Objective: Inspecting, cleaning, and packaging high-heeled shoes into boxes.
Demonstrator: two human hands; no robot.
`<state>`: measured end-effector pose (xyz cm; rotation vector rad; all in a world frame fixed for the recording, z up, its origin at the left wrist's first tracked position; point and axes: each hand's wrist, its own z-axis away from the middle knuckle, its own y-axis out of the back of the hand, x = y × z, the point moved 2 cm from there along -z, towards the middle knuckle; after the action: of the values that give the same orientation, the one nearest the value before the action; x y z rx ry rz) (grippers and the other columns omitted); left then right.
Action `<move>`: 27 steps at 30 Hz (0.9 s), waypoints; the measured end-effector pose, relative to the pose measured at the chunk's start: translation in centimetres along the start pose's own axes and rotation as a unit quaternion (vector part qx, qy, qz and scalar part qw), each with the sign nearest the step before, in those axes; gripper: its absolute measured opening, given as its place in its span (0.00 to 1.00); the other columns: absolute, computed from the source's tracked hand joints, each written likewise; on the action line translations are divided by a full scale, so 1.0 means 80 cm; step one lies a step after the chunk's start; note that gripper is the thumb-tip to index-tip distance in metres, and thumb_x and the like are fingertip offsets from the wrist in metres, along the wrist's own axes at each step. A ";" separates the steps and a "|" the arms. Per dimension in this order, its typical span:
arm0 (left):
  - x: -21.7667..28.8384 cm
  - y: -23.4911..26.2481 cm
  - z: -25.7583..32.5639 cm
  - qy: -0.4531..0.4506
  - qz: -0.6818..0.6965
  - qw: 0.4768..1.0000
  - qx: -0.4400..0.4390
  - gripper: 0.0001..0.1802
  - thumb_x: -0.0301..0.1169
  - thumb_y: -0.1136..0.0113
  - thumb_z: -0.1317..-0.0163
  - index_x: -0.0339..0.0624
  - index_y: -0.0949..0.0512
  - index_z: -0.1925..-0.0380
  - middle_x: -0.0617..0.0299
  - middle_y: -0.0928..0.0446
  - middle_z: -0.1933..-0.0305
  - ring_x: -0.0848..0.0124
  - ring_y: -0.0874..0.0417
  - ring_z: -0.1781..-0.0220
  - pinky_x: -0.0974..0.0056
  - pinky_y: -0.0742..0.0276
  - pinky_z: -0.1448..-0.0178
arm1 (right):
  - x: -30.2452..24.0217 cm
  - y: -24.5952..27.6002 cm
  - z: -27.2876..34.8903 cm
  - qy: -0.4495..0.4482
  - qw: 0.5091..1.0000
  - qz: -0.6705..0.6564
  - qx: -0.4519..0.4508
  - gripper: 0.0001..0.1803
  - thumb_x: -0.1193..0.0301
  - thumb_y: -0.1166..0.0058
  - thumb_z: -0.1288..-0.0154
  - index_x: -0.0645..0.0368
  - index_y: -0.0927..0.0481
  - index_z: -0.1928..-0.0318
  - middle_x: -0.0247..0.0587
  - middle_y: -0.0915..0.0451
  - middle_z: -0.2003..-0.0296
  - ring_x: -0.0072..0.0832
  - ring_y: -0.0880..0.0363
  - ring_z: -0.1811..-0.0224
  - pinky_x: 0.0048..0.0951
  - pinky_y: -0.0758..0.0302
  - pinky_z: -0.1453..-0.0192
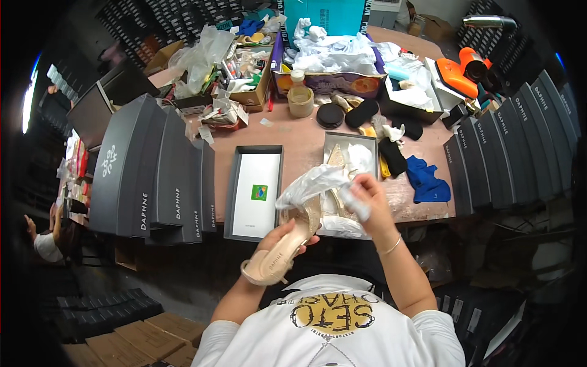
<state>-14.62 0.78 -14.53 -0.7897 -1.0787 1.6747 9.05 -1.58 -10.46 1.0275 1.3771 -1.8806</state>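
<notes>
Bare tabletop strip free btwn open lid & rear clutter; box stacks block left.

The toe of the beige heeled sandal disappears under crumpled white tissue paper, so its front cannot be seen. The right hand covers part of the open shoebox, and the second shoe inside shows only as a pale sliver (mostly buried in paper). The left hand is largely hidden beneath the sandal's sole. Small clutter at the surface's far edge is too small to identify.
</notes>
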 end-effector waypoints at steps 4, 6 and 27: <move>0.035 -0.005 -0.027 -0.031 -0.318 0.947 0.038 0.27 0.32 0.52 0.30 0.34 0.44 0.35 0.41 0.27 0.47 0.52 0.16 0.55 0.61 0.12 0.64 | -0.029 0.053 -0.029 0.156 0.976 0.145 0.037 0.05 0.73 0.45 0.33 0.59 0.27 0.60 0.31 0.24 0.69 0.16 0.24 0.71 0.19 0.24 0.70; 0.073 -0.033 -0.025 -0.064 -0.545 0.833 0.066 0.25 0.31 0.46 0.33 0.39 0.39 0.38 0.48 0.25 0.48 0.62 0.16 0.56 0.62 0.16 0.62 | -0.042 0.053 -0.030 0.155 0.979 0.111 0.072 0.06 0.73 0.45 0.33 0.60 0.27 0.60 0.31 0.24 0.69 0.16 0.24 0.71 0.19 0.24 0.67; -0.039 0.011 -0.080 -0.310 -0.901 0.302 -0.021 0.16 0.34 0.35 0.44 0.39 0.23 0.58 0.53 0.24 0.55 0.55 0.25 0.45 0.47 0.36 0.34 | 0.035 0.076 -0.083 0.084 0.787 0.610 -0.047 0.17 0.60 0.42 0.41 0.64 0.23 0.71 0.47 0.22 0.78 0.34 0.22 0.74 0.36 0.26 0.68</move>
<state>-8.35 -0.36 -17.81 1.1564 -1.3530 -0.3069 14.12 2.92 -17.03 1.5174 0.5238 -0.7315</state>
